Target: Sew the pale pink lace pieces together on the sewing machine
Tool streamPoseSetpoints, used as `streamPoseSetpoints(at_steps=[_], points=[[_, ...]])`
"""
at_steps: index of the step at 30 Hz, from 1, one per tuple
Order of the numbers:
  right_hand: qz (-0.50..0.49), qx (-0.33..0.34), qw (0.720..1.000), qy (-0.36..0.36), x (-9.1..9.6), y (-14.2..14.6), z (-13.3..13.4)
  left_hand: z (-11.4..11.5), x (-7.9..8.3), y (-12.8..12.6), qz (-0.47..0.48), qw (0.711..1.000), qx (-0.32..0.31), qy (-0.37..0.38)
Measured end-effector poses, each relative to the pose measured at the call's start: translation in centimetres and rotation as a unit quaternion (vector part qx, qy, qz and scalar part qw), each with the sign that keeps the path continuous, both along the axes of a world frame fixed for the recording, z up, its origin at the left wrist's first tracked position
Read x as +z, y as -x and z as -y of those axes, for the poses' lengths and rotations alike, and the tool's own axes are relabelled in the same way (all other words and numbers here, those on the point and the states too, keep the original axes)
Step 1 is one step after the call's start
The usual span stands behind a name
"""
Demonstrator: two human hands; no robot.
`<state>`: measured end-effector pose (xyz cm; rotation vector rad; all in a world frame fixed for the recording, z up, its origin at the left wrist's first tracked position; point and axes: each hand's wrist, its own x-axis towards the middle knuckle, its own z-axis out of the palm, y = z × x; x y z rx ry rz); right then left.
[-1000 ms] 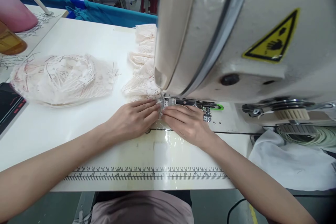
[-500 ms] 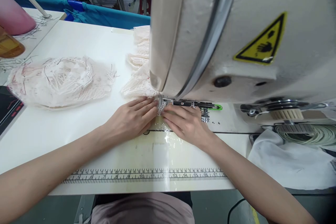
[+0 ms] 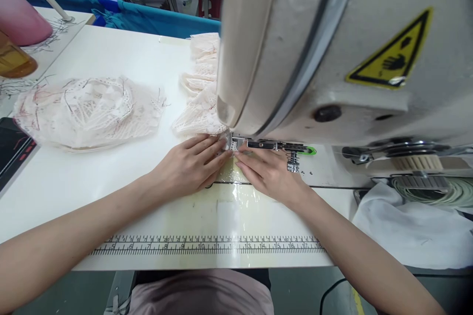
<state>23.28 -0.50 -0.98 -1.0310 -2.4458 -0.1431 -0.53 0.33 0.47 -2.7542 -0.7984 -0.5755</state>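
Observation:
My left hand (image 3: 188,165) lies flat with fingers together, pressing a narrow white lace strip (image 3: 232,144) onto the sewing machine bed. My right hand (image 3: 271,172) presses the same strip from the right, fingertips almost meeting the left ones. Both sets of fingertips sit just in front of the presser foot under the cream sewing machine head (image 3: 332,54). Sewn pale lace (image 3: 201,108) trails away behind the needle, partly hidden by the machine head.
A heap of lace pieces (image 3: 86,110) lies at the left on the white table (image 3: 111,54). A printed ruler (image 3: 207,245) runs along the front edge. White cloth (image 3: 410,229) sits at the right, a black panel (image 3: 13,150) at far left.
Both hands have slid a little forward toward the presser foot, and less of the lace strip shows between the fingertips. The view has shifted slightly.

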Motion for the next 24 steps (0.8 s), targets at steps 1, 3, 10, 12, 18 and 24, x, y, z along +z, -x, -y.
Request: streamPoseSetpoints(at_steps=[1, 3, 10, 12, 18, 24], points=[[0.002, 0.000, 1.000, -0.002, 0.00, -0.03, -0.06, 0.01, -0.03, 0.01, 0.002, 1.000, 0.000, 0.004], [0.010, -0.001, 1.000, -0.007, 0.01, -0.10, -0.11, 0.01, -0.06, 0.01, 0.003, 1.000, 0.002, 0.008], [0.035, -0.028, 0.998, -0.046, 0.26, -0.12, -0.10, -0.23, 0.10, -0.15, -0.016, 1.000, 0.004, -0.019], [0.035, -0.036, 0.998, -0.043, 0.38, -0.04, -0.19, -0.30, 0.09, -0.18, -0.018, 0.999, 0.006, -0.027], [0.031, -0.043, 0.997, -0.048, 0.20, 0.00, -0.52, -0.38, 0.00, -0.34, -0.021, 0.999, 0.022, -0.032], [0.054, -0.045, 0.997, -0.045, -0.10, -0.26, -0.51, -0.40, 0.04, -0.38, -0.024, 0.999, 0.036, -0.018]])
